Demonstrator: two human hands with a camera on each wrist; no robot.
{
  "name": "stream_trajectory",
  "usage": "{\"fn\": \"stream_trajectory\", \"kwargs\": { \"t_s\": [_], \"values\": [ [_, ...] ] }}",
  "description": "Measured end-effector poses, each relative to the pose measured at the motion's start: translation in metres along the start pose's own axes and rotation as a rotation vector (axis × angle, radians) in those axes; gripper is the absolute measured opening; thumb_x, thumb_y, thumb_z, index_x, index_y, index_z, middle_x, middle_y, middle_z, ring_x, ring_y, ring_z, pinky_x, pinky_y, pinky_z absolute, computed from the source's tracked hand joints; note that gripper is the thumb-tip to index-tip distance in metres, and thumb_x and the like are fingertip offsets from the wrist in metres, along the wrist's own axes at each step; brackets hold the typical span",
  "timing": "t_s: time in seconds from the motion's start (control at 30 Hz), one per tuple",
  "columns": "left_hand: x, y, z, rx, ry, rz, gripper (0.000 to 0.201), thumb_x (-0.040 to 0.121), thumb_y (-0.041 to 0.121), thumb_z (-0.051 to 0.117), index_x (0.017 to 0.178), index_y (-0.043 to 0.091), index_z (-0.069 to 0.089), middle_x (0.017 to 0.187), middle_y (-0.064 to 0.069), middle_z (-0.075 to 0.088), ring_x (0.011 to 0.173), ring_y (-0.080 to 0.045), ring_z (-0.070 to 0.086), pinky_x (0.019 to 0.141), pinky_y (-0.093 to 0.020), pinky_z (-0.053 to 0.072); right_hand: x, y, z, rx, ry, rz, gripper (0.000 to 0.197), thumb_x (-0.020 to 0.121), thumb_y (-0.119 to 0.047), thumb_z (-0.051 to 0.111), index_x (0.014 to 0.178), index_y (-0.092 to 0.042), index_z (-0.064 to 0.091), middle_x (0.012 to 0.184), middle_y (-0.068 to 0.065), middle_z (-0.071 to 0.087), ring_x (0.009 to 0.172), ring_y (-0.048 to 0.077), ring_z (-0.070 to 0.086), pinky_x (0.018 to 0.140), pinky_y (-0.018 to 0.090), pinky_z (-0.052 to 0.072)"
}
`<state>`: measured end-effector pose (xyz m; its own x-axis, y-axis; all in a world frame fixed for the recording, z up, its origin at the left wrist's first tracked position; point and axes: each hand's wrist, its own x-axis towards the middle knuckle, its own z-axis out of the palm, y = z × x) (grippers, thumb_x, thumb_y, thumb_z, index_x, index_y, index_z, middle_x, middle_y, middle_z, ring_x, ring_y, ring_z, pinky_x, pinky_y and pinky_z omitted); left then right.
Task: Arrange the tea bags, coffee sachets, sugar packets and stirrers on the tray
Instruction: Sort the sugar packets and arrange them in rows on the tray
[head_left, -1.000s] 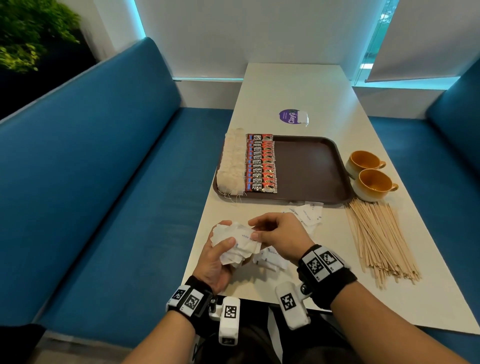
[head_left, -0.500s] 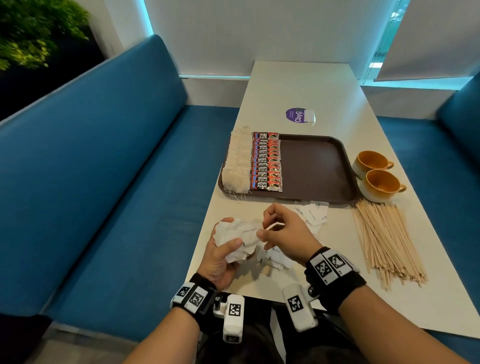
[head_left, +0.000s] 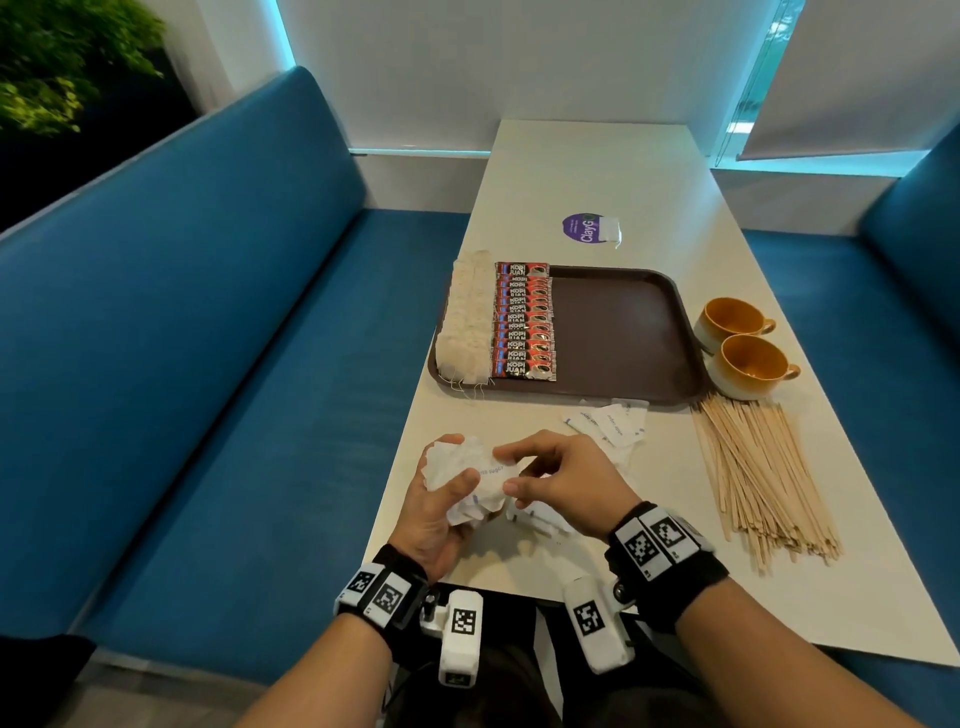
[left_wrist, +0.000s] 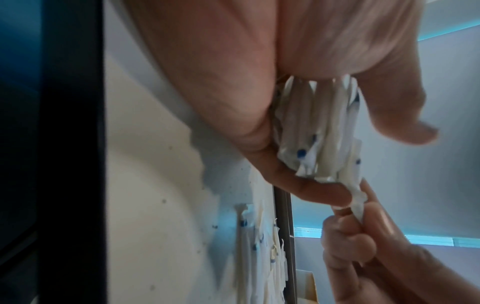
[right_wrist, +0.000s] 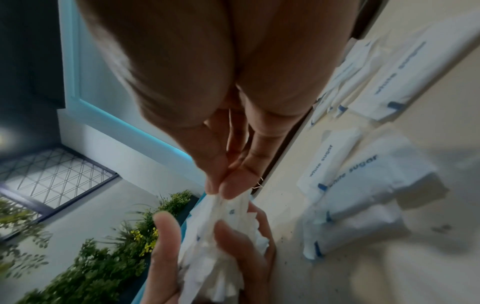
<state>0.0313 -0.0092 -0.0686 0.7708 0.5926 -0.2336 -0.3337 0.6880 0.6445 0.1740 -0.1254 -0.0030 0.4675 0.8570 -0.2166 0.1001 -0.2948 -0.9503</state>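
Observation:
My left hand (head_left: 441, 499) grips a bunch of white sugar packets (head_left: 475, 475) near the table's front edge; the same sugar packets (left_wrist: 319, 131) fan out under its thumb in the left wrist view. My right hand (head_left: 550, 478) pinches the edge of one packet in that bunch (right_wrist: 228, 203). More loose sugar packets (head_left: 610, 423) lie just in front of the brown tray (head_left: 623, 332). On the tray's left side stand a row of tea bags (head_left: 465, 322) and a row of red coffee sachets (head_left: 522, 322). A heap of wooden stirrers (head_left: 753, 467) lies on the table to the right.
Two orange cups (head_left: 743, 343) stand right of the tray. A purple sticker with a small white packet (head_left: 592, 228) lies beyond the tray. Blue bench seats (head_left: 234, 364) flank the white table (head_left: 597, 171). Further sugar packets (right_wrist: 363, 185) lie under my right hand.
My right hand's fingers have closed back onto the bunch and now pinch a packet's edge. The left hand keeps its hold in about the same place.

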Motion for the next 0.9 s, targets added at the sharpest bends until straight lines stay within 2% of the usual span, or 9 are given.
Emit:
{"fn": "stream_trajectory", "kwargs": {
  "t_s": [0.1,0.23,0.3,0.4,0.5,0.57,0.63,0.77,0.9],
  "values": [
    [0.0,0.001,0.0,0.001,0.014,-0.022,0.074,0.059,0.022,0.097,0.121,0.022,0.057,0.119,-0.02,0.062,0.096,-0.038,0.067,0.06,-0.038,0.058,-0.001,0.001,-0.001,-0.007,-0.064,0.01,0.042,0.077,0.0,0.085,0.115,-0.016,0.074,0.087,0.016,0.077,0.069,0.026,0.074,0.08,0.031,0.059],
    [-0.002,0.003,0.002,-0.028,-0.003,-0.039,0.076,0.06,0.022,0.097,0.123,0.019,0.055,0.119,-0.023,0.064,0.1,-0.041,0.068,0.065,-0.043,0.061,0.001,0.002,0.001,0.113,-0.127,0.014,0.058,0.072,0.015,0.081,0.119,-0.019,0.072,0.11,0.013,0.066,0.061,0.027,0.069,0.077,0.04,0.063],
    [-0.002,0.004,0.004,-0.048,0.013,-0.042,0.078,0.055,0.023,0.099,0.121,0.019,0.056,0.117,-0.022,0.066,0.1,-0.041,0.069,0.063,-0.042,0.061,0.005,0.004,0.002,0.161,-0.128,0.044,0.057,0.073,0.018,0.079,0.118,-0.017,0.072,0.101,0.01,0.063,0.06,0.026,0.066,0.078,0.047,0.063],
    [-0.001,0.005,0.002,-0.057,0.023,-0.028,0.077,0.056,0.022,0.099,0.12,0.02,0.056,0.119,-0.018,0.065,0.102,-0.038,0.068,0.062,-0.042,0.06,0.012,0.009,-0.005,0.214,-0.1,0.116,0.044,0.078,0.019,0.074,0.117,-0.003,0.07,0.085,0.01,0.059,0.063,0.023,0.064,0.067,0.039,0.064],
    [0.0,0.004,-0.001,-0.054,0.038,-0.039,0.07,0.057,0.026,0.099,0.116,0.025,0.06,0.117,-0.016,0.065,0.099,-0.033,0.069,0.064,-0.041,0.06,0.016,0.012,-0.015,0.186,-0.027,0.172,0.02,0.084,0.011,0.073,0.102,0.002,0.071,0.082,0.011,0.062,0.068,0.024,0.063,0.071,0.039,0.062],
    [0.002,0.003,-0.004,-0.044,0.035,-0.044,0.07,0.056,0.028,0.099,0.115,0.026,0.061,0.114,-0.015,0.066,0.095,-0.031,0.069,0.059,-0.039,0.059,0.021,0.011,-0.022,0.256,0.015,0.199,0.013,0.087,0.007,0.073,0.099,0.004,0.07,0.081,0.011,0.062,0.068,0.024,0.063,0.07,0.038,0.061],
    [0.003,0.002,-0.006,-0.035,0.033,-0.046,0.07,0.057,0.028,0.099,0.116,0.026,0.06,0.115,-0.014,0.065,0.094,-0.03,0.067,0.057,-0.036,0.057,0.028,0.007,-0.03,0.319,0.053,0.184,0.011,0.09,0.002,0.072,0.096,0.009,0.067,0.08,0.014,0.06,0.065,0.023,0.062,0.066,0.036,0.059],
    [0.004,0.0,-0.009,-0.059,0.018,-0.05,0.051,0.07,0.02,0.086,0.115,0.025,0.062,0.12,-0.013,0.062,0.096,-0.029,0.064,0.062,-0.037,0.054,0.058,-0.009,-0.063,0.306,0.18,0.121,0.018,0.096,-0.011,0.069,0.083,0.002,0.069,0.074,0.011,0.064,0.066,0.024,0.061,0.065,0.034,0.059],
    [0.004,0.0,-0.011,-0.071,0.059,-0.065,0.033,0.081,0.014,0.065,0.112,0.026,0.065,0.122,-0.014,0.066,0.098,-0.033,0.063,0.062,-0.037,0.053,0.111,-0.029,-0.114,0.177,0.326,0.042,0.019,0.093,-0.015,0.073,0.099,0.003,0.074,0.083,0.016,0.071,0.064,0.023,0.061,0.059,0.027,0.058]
  ]
}}
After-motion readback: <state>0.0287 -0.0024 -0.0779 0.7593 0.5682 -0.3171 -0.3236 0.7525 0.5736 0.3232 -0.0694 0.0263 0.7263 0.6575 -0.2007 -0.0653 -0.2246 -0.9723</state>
